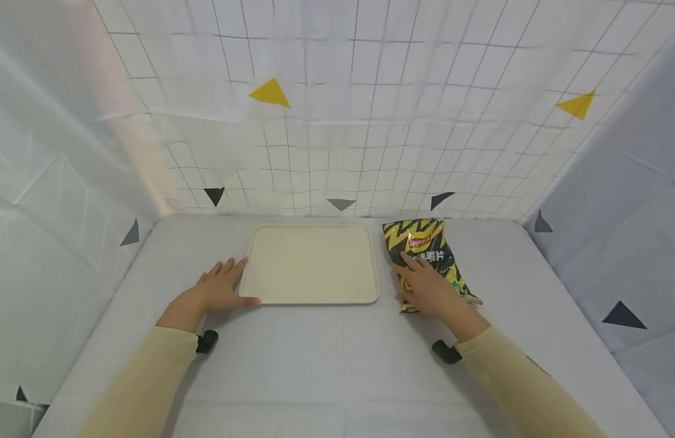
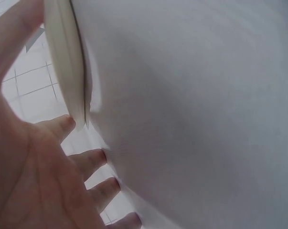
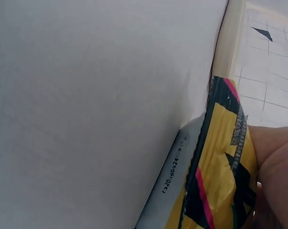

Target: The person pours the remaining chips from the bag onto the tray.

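A cream rectangular tray (image 1: 310,264) lies flat toward the back of the table. At its left edge my left hand (image 1: 219,289) is spread, thumb at the near corner and fingertips beside the rim; the left wrist view shows the palm and straight fingers near the tray's side (image 2: 67,62). To the right of the tray is a black and yellow Lay's chip bag (image 1: 416,231). My right hand (image 1: 427,289) rests over its lower part with extended fingers. In the right wrist view the crimped end of the bag (image 3: 220,143) partly hides that hand.
A white cloth covers the table (image 1: 294,365). Behind it stands a white grid-lined curtain (image 1: 337,140) with yellow, black and grey triangles. Pale sheets (image 1: 605,231) enclose both sides. Each wrist carries a small black camera (image 1: 207,342).
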A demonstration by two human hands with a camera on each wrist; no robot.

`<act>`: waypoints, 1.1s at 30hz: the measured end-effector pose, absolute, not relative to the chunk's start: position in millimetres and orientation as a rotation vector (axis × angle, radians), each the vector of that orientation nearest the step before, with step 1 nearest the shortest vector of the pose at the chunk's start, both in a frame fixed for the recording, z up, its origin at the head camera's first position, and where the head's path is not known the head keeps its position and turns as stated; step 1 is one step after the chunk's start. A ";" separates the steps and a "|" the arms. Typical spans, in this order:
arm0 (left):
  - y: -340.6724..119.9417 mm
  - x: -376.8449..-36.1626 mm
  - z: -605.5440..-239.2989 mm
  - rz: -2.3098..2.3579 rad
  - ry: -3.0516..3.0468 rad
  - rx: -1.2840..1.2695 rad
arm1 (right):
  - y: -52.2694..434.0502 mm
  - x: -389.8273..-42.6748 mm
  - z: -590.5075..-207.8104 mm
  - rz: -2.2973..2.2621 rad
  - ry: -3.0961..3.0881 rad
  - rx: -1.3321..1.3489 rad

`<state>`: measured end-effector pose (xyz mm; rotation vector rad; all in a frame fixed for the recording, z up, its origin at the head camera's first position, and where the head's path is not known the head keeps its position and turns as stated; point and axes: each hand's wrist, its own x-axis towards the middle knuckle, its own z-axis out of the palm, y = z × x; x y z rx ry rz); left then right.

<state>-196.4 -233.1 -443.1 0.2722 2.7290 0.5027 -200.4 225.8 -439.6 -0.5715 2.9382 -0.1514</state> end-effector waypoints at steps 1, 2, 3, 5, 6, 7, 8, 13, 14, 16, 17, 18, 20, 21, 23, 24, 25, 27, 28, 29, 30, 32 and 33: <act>-233.3 -196.4 -443.3 0.507 2.728 0.272 | 226.2 -200.1 -439.7 -0.160 2.935 -0.570; -233.5 -196.3 -443.6 0.510 2.727 0.274 | 226.8 -200.0 -439.9 -0.167 2.932 -0.566; -233.9 -196.3 -444.0 0.514 2.727 0.275 | 227.5 -199.8 -440.1 -0.176 2.933 -0.560; -234.6 -196.3 -445.2 0.513 2.721 0.276 | 229.3 -199.3 -440.5 -0.194 2.940 -0.545; -235.0 -196.5 -445.8 0.515 2.720 0.276 | 230.4 -199.1 -440.9 -0.196 2.947 -0.539; -235.2 -196.7 -446.3 0.516 2.718 0.276 | 231.5 -198.7 -441.0 -0.198 2.955 -0.533; -235.3 -196.8 -446.7 0.513 2.718 0.276 | 232.7 -198.3 -440.6 -0.202 2.963 -0.525; -236.5 -198.3 -449.0 0.507 2.719 0.280 | 238.5 -197.5 -438.6 -0.215 2.997 -0.512; -236.7 -198.8 -449.6 0.504 2.720 0.280 | 239.6 -197.4 -438.3 -0.221 3.003 -0.516; -237.9 -200.1 -451.6 0.503 2.720 0.278 | 241.5 -197.0 -437.8 -0.233 3.017 -0.531; -238.3 -200.7 -452.5 0.501 2.721 0.276 | 242.4 -196.6 -437.1 -0.244 3.021 -0.536; -238.5 -200.9 -452.9 0.499 2.722 0.276 | 243.0 -196.1 -436.2 -0.256 3.028 -0.539; -238.4 -201.1 -452.8 0.497 2.723 0.274 | 244.1 -194.9 -433.5 -0.281 3.044 -0.533; -238.5 -201.0 -452.7 0.496 2.723 0.274 | 244.8 -194.3 -432.0 -0.296 3.055 -0.521; -238.2 -200.4 -451.6 0.494 2.722 0.273 | 246.6 -193.6 -429.7 -0.332 3.080 -0.502; -237.9 -199.9 -450.6 0.498 2.722 0.274 | 247.4 -193.3 -428.8 -0.350 3.094 -0.494; -237.9 -199.6 -449.6 0.502 2.722 0.275 | 248.1 -192.9 -427.8 -0.371 3.107 -0.486; -237.6 -198.7 -447.6 0.508 2.723 0.278 | 249.7 -192.4 -426.8 -0.402 3.128 -0.478; -237.5 -198.2 -446.6 0.511 2.723 0.280 | 250.2 -192.1 -426.2 -0.417 3.136 -0.481; -237.3 -197.9 -445.8 0.512 2.722 0.280 | 250.6 -191.7 -425.8 -0.428 3.141 -0.482; -237.2 -197.5 -445.1 0.513 2.721 0.281 | 251.1 -191.4 -425.6 -0.438 3.147 -0.483; -237.0 -196.6 -444.4 0.508 2.723 0.283 | 252.0 -190.7 -425.4 -0.452 3.159 -0.487; -236.9 -196.2 -444.2 0.507 2.723 0.284 | 252.3 -190.4 -425.4 -0.464 3.166 -0.494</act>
